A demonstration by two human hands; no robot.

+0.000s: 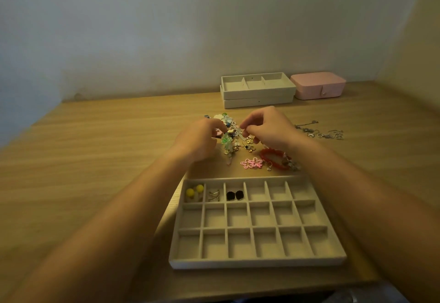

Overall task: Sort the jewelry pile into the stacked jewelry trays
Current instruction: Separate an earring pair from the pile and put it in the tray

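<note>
Multicoloured jewelry pile [228, 133] lies mid-table on the wooden table [95, 159]. Left hand [202, 140] curls its fingers into the pile's 9 o'clock side; whether it holds anything cannot be told. Right hand [266, 131], at 3 o'clock, pinches a small pale piece [243, 136] between thumb and forefinger. At 5 o'clock lie pink flower earrings [252, 163] and a red bracelet [273, 158]. At 6 o'clock sits a grey grid tray [257, 263]; three far-left cells hold yellow earrings [194, 190], silver rings [213, 195] and black earrings [234, 195]. Stacked trays [257, 97] stand at 12 o'clock, a pink box [317, 85] at 1 o'clock, silver chains [319, 132] at 3 o'clock.
</note>
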